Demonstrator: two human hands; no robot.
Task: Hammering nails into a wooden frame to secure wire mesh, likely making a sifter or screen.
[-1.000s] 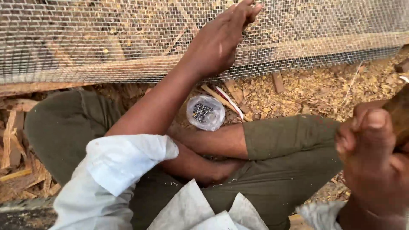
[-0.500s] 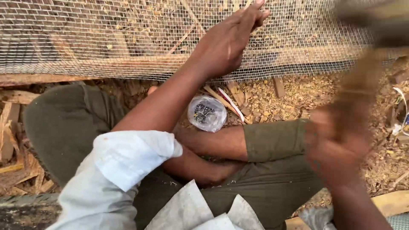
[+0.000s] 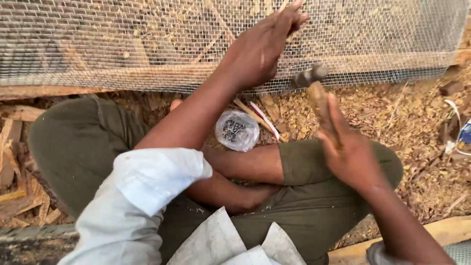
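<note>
I sit cross-legged on the ground. My left hand [image 3: 262, 46] presses flat on a sheet of wire mesh [image 3: 122, 39] that lies over a wooden rail [image 3: 59, 90]. My right hand [image 3: 351, 152] grips the wooden handle of a hammer [image 3: 314, 86]; its metal head is down at the mesh's lower edge, just right of my left hand. A small clear plastic bag of dark nails [image 3: 237, 130] lies on the ground between my knees.
Wood chips and sawdust [image 3: 392, 113] cover the ground. Wood offcuts [image 3: 12, 167] lie at the left. A thin stick and a red-and-white strip [image 3: 262, 118] lie by the bag. A plank edge [image 3: 441, 233] shows at the lower right.
My right hand has swung the hammer from raised high at the right down to the mesh edge. My left hand has stayed on the mesh.
</note>
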